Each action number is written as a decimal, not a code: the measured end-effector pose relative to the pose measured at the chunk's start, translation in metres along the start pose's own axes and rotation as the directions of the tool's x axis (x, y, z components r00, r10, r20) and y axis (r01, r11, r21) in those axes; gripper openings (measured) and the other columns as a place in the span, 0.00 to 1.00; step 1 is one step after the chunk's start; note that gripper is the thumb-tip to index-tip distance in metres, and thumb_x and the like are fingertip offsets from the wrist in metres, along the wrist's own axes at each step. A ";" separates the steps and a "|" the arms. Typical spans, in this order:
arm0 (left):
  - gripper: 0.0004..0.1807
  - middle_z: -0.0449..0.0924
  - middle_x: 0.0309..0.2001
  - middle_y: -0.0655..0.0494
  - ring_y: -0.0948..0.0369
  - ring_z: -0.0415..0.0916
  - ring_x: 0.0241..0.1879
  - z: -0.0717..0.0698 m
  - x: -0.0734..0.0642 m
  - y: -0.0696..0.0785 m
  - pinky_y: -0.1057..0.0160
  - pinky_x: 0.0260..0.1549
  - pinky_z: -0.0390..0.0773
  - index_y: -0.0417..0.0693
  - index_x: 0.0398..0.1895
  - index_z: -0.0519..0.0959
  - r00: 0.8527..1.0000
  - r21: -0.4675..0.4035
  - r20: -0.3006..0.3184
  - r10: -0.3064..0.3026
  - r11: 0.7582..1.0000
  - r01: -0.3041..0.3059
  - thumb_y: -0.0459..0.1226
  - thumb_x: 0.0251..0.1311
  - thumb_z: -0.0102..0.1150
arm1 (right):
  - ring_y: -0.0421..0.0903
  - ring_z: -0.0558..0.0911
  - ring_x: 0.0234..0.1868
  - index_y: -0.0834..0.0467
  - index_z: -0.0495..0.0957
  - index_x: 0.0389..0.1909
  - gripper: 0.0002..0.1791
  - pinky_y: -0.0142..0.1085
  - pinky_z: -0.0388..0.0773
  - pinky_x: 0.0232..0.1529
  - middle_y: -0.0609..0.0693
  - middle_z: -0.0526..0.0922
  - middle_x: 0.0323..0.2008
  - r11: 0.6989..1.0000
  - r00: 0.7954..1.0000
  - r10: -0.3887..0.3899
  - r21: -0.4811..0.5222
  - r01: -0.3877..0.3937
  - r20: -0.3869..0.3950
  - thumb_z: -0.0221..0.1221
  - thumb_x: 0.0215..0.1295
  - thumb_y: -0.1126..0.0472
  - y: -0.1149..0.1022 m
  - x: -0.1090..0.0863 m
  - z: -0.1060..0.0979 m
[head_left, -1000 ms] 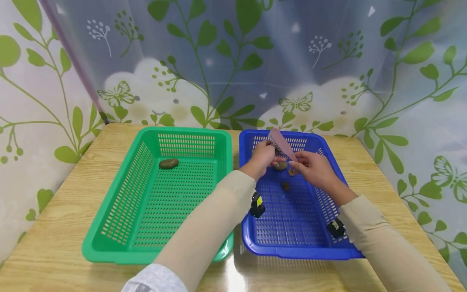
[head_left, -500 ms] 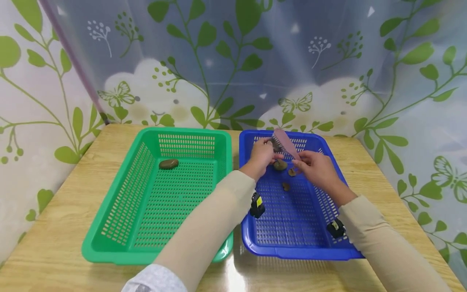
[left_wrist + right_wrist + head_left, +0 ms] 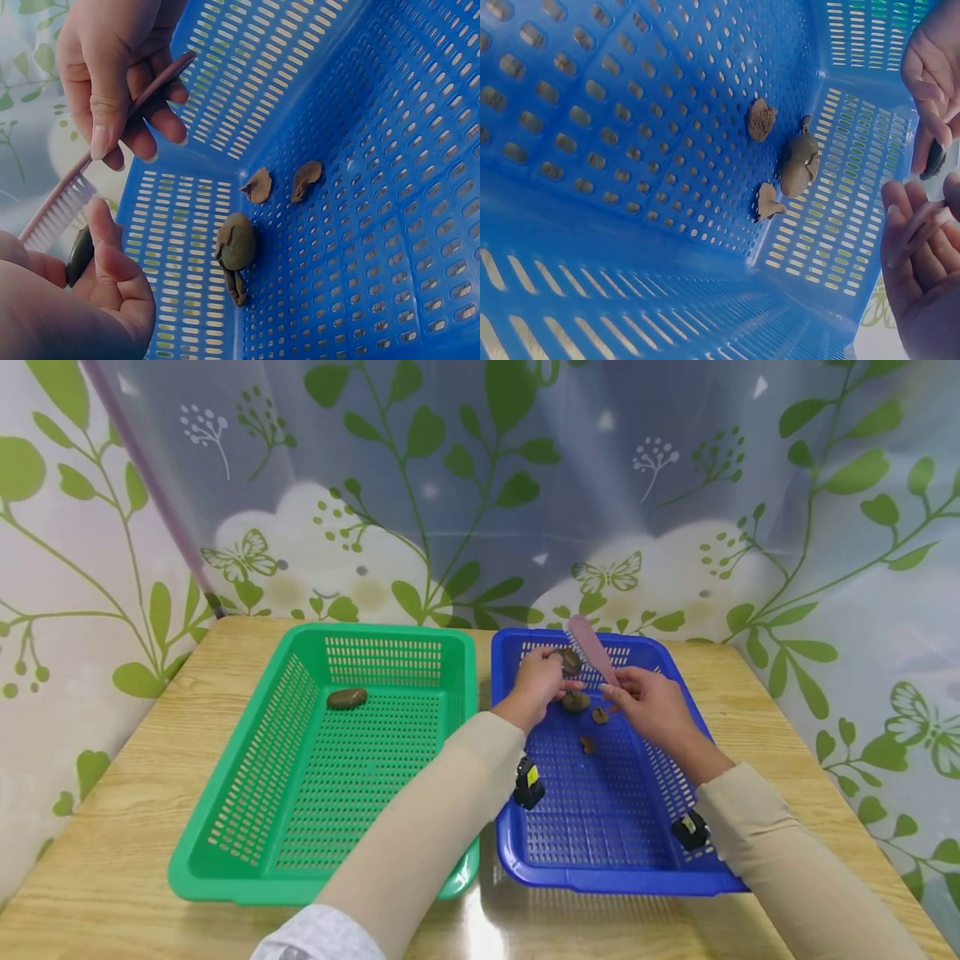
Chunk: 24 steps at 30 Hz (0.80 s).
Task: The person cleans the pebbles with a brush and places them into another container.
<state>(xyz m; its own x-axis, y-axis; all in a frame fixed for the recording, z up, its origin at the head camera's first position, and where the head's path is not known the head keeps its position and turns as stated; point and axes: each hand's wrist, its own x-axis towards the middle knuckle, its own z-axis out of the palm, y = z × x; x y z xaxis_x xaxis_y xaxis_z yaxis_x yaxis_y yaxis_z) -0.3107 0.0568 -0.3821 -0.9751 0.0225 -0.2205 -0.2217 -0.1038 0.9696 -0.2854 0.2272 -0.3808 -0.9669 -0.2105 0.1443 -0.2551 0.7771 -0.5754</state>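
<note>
Over the far end of the blue basket (image 3: 622,882), my left hand (image 3: 538,681) holds a dark smooth stone (image 3: 79,256) between thumb and fingers; a brown patch shows on it in the head view. My right hand (image 3: 654,703) pinches the handle of a pink brush (image 3: 592,647), whose white bristles (image 3: 61,214) face the stone. Below the hands, a greenish-brown stone (image 3: 239,241) lies in the blue basket with a brown piece against it. Two small brown pieces like dried mushrooms (image 3: 259,186) lie near it.
On the left, a green basket (image 3: 180,868) stands beside the blue one, with a brown oval stone (image 3: 347,697) near its far left corner. Both baskets rest on a wooden table (image 3: 135,777). Behind it hangs a leaf-patterned curtain (image 3: 480,485).
The brush has shifted a little right and stands steeper, off the stone. More of the held stone shows beside the left hand, with its brown patch in sight.
</note>
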 end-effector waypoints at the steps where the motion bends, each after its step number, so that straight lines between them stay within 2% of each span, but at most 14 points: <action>1: 0.22 0.78 0.54 0.41 0.56 0.83 0.33 0.000 0.000 0.000 0.72 0.22 0.69 0.41 0.69 0.65 1.000 -0.002 0.001 -0.002 1.000 0.002 0.36 0.75 0.37 | 0.56 0.86 0.39 0.68 0.73 0.59 0.24 0.50 0.79 0.41 0.64 0.84 0.45 1.000 1.000 -0.005 -0.001 0.005 0.002 0.53 0.73 0.53 0.000 0.000 0.000; 7: 0.21 0.79 0.52 0.41 0.59 0.82 0.30 0.000 -0.001 0.000 0.72 0.21 0.70 0.41 0.66 0.67 1.000 0.006 -0.014 0.009 1.000 -0.009 0.35 0.74 0.38 | 0.56 0.86 0.39 0.69 0.73 0.58 0.24 0.51 0.78 0.42 0.63 0.85 0.43 0.999 0.999 -0.036 0.005 0.036 0.018 0.53 0.73 0.53 -0.001 0.000 0.001; 14: 0.21 0.78 0.53 0.38 0.52 0.83 0.37 0.001 0.000 0.000 0.70 0.23 0.71 0.40 0.67 0.65 1.000 -0.014 -0.004 0.008 1.000 -0.008 0.34 0.74 0.37 | 0.57 0.85 0.39 0.69 0.74 0.57 0.22 0.48 0.79 0.40 0.63 0.85 0.42 0.998 0.998 -0.051 0.025 0.050 0.041 0.54 0.73 0.55 -0.003 -0.001 0.001; 18: 0.21 0.78 0.53 0.37 0.49 0.83 0.42 0.001 0.000 0.001 0.68 0.25 0.72 0.40 0.68 0.64 1.000 -0.029 -0.001 -0.008 1.000 0.008 0.34 0.75 0.38 | 0.55 0.85 0.37 0.68 0.75 0.56 0.22 0.40 0.76 0.32 0.63 0.86 0.40 0.997 0.996 -0.066 0.038 0.064 0.056 0.55 0.72 0.55 -0.003 0.000 0.002; 20: 0.21 0.79 0.52 0.37 0.48 0.83 0.42 0.001 0.000 0.002 0.68 0.24 0.73 0.40 0.67 0.64 1.000 -0.042 0.003 -0.007 0.999 0.007 0.33 0.74 0.38 | 0.53 0.84 0.30 0.67 0.75 0.55 0.21 0.36 0.72 0.25 0.62 0.86 0.37 0.997 0.995 -0.070 0.046 0.067 0.065 0.56 0.71 0.55 -0.002 0.001 0.002; 22: 0.21 0.79 0.51 0.37 0.48 0.84 0.40 0.001 0.001 0.002 0.68 0.23 0.73 0.39 0.67 0.64 1.000 -0.058 0.005 0.001 0.998 0.000 0.32 0.73 0.37 | 0.50 0.81 0.24 0.67 0.76 0.54 0.20 0.34 0.69 0.21 0.62 0.86 0.35 0.996 0.995 -0.072 0.052 0.068 0.075 0.56 0.71 0.56 0.000 0.001 0.002; 24: 0.20 0.80 0.49 0.37 0.50 0.83 0.34 0.001 0.001 0.002 0.68 0.23 0.72 0.39 0.66 0.64 1.000 -0.063 -0.012 0.012 0.998 -0.012 0.32 0.73 0.38 | 0.48 0.78 0.21 0.66 0.76 0.54 0.19 0.34 0.68 0.18 0.62 0.86 0.34 0.996 0.994 -0.072 0.052 0.068 0.081 0.57 0.71 0.56 0.000 0.002 0.002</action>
<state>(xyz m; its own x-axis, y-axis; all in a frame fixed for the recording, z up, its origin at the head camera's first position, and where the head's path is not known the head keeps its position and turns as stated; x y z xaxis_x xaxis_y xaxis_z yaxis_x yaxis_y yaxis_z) -0.3122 0.0580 -0.3802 -0.9776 0.0093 -0.2105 -0.2090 -0.1668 0.9636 -0.2872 0.2259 -0.3821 -0.9421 -0.3131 0.1198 -0.3193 0.7292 -0.6052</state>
